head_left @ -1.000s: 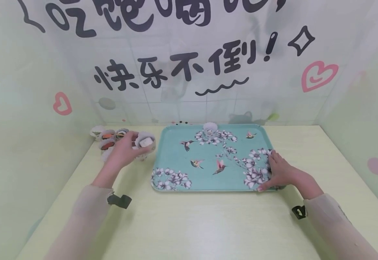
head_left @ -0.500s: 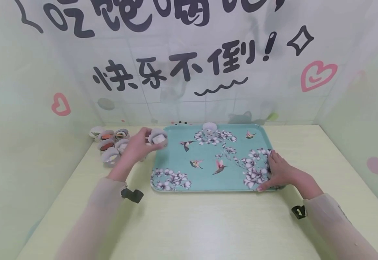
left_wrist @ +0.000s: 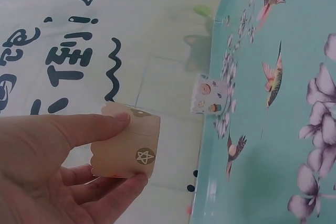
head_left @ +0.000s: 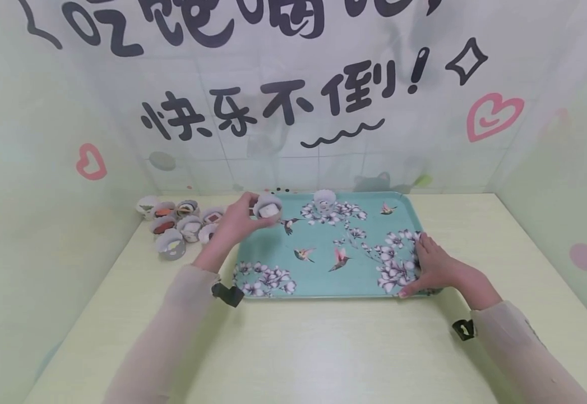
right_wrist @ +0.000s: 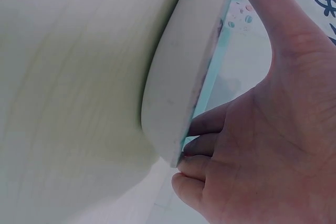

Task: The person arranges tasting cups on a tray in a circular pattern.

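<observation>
In the head view my left hand (head_left: 240,220) holds a small paper baking cup (head_left: 268,207) over the tray's back left part. The cup has a wavy rim and a white piece inside. The left wrist view shows the thumb and fingers pinching this cup (left_wrist: 131,142), which bears a star mark. A second paper cup (head_left: 325,201) stands at the back of the turquoise tray (head_left: 338,280), which is printed with flowers and birds. My right hand (head_left: 437,266) rests on the tray's front right corner, thumb along the front edge, fingers at the right rim.
Several paper cups (head_left: 171,244) with sushi-like pieces are grouped left of the tray. The pale table (head_left: 313,348) meets a back wall (head_left: 273,168) with dark lettering. Side panels (head_left: 571,213) stand at left and right.
My left hand has carried the cup rightward, from beside the group of cups to over the tray. My right hand has stayed at the tray's corner.
</observation>
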`<state>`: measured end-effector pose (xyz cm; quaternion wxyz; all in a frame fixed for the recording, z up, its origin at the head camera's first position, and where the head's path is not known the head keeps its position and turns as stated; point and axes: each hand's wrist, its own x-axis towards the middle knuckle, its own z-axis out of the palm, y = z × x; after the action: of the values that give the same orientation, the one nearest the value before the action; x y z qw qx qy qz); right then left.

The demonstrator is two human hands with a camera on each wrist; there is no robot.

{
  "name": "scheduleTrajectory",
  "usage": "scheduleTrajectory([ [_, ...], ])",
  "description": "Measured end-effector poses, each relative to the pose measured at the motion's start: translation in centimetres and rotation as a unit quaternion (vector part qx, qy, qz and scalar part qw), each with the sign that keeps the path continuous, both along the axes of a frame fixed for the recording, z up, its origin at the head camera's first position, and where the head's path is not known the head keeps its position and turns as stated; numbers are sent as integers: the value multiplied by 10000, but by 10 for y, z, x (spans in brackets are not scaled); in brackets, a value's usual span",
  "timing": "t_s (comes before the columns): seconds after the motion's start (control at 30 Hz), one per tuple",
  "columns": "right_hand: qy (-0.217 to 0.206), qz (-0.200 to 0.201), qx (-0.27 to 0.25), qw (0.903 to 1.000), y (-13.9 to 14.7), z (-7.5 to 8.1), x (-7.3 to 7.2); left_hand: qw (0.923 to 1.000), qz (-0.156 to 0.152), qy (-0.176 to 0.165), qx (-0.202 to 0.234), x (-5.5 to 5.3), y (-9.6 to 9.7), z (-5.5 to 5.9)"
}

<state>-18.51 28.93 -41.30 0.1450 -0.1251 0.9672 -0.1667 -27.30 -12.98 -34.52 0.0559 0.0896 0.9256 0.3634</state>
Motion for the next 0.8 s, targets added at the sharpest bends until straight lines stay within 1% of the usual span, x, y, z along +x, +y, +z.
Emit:
scheduleTrajectory([
  [0.27, 11, 0, -21, 10000, 0, 0, 0, 9997, -166, 51, 197, -11, 22, -8],
  [0.47, 53, 18, 19, 10000, 1, 0, -1, 9996, -201, 147, 144, -19, 40, -15],
  [0.6, 7, -2, -21, 10000, 0, 2, 0, 9997, -239, 76, 78, -23, 50, -18],
  [0.7, -9, -6, -50, 10000, 0, 2, 0, 9996, -244, -2, 108, -26, 57, -21],
  [0.8, -41, -23, -53, 10000, 0, 2, 0, 9996, -231, 2, 157, -29, 66, -24],
])
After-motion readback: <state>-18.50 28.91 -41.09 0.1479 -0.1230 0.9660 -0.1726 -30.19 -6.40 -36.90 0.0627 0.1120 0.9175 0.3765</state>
